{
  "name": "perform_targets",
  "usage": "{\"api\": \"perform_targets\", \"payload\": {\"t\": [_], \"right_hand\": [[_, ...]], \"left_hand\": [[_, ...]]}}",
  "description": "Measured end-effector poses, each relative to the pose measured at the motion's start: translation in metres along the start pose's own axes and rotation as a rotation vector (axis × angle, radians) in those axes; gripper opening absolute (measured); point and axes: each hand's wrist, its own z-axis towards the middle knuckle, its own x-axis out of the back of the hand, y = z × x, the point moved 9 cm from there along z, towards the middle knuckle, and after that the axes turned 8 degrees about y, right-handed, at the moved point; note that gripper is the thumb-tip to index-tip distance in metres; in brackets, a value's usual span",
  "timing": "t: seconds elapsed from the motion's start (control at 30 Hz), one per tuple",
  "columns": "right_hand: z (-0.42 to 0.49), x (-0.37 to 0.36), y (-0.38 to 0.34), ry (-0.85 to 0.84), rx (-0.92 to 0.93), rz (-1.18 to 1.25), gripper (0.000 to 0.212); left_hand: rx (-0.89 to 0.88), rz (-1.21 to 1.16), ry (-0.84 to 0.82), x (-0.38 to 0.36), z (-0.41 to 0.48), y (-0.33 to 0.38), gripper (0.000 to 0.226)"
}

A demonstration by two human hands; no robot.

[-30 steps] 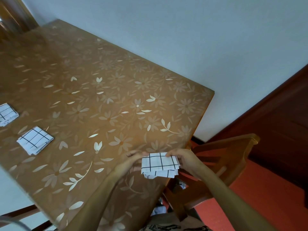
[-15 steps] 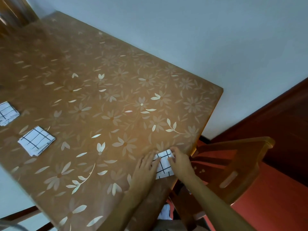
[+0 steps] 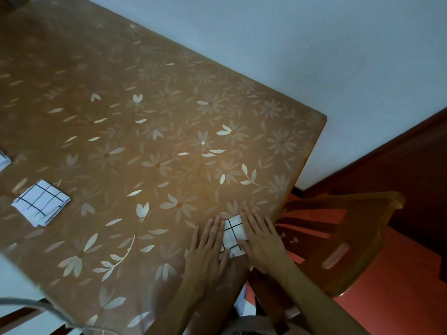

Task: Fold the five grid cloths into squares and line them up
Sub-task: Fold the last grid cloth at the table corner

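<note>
A folded white grid cloth lies on the table near its right front corner. My left hand lies flat on the cloth's left side, fingers spread. My right hand lies flat on its right side. Only a strip of the cloth shows between the hands. A second folded grid cloth sits as a square at the table's left. The corner of a third grid cloth peeks in at the left frame edge.
The brown table has a flower-patterned cover and stands against a pale wall. A wooden chair stands just right of the table's corner over a red floor. A dark wooden door is at the right.
A second ago both hands held the folded cloth just above the table edge. They have laid it on the table and now press flat on it, a little farther onto the surface.
</note>
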Motion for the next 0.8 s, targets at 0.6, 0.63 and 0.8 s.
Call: {"api": "perform_targets", "payload": {"t": [0.6,0.63,0.8], "right_hand": [[-0.047,0.061,0.029,-0.002,-0.569,1.091,0.058],[-0.052,0.065,0.027,-0.004,-0.589,1.112,0.057],[-0.083,0.105,-0.005,0.089,-0.562,1.217,0.037]], "left_hand": [[0.781,-1.218,-0.241,0.045,0.028,0.009,0.03],[0.8,-1.317,-0.238,0.054,0.023,0.017,0.03],[0.631,-1.432,-0.2,0.103,-0.006,0.059,0.029]]}}
